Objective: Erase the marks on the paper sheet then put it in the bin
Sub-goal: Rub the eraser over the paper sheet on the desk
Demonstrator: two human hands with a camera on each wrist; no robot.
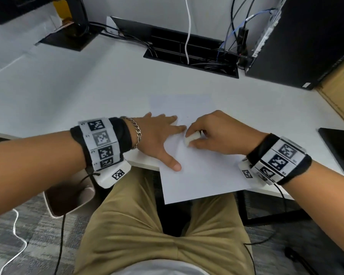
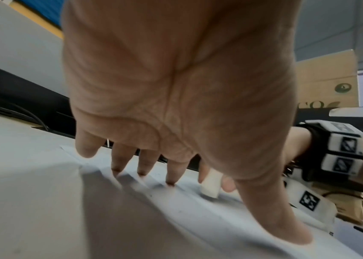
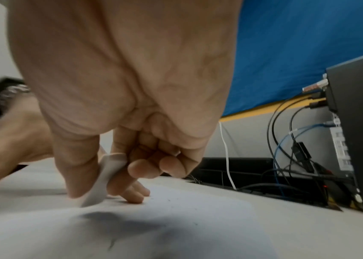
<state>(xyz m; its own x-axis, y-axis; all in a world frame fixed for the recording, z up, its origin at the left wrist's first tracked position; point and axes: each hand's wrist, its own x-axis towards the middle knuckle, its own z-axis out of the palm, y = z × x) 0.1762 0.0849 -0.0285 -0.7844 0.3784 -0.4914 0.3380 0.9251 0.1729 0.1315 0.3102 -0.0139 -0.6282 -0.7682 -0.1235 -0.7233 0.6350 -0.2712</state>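
Observation:
A white paper sheet (image 1: 199, 171) lies on the white desk (image 1: 68, 100), its near edge hanging over the desk's front. My left hand (image 1: 159, 133) lies flat on the sheet's left part, fingers spread and straight, thumb pointing toward me. My right hand (image 1: 216, 132) pinches a white eraser (image 1: 191, 138) between thumb and fingers, its tip on the paper just right of my left fingertips. In the right wrist view the eraser (image 3: 102, 178) touches the paper sheet (image 3: 176, 219), which shows small dark specks and a faint mark. The left wrist view shows the eraser (image 2: 210, 184) beyond my spread fingers (image 2: 118, 161).
A black computer tower (image 1: 298, 40) stands at the back right beside a cable tray (image 1: 191, 54) full of wires. A cardboard box (image 1: 340, 90) is at the far right, a dark object (image 1: 340, 147) at the desk's right edge. A brown bin (image 1: 68, 201) sits on the floor, lower left.

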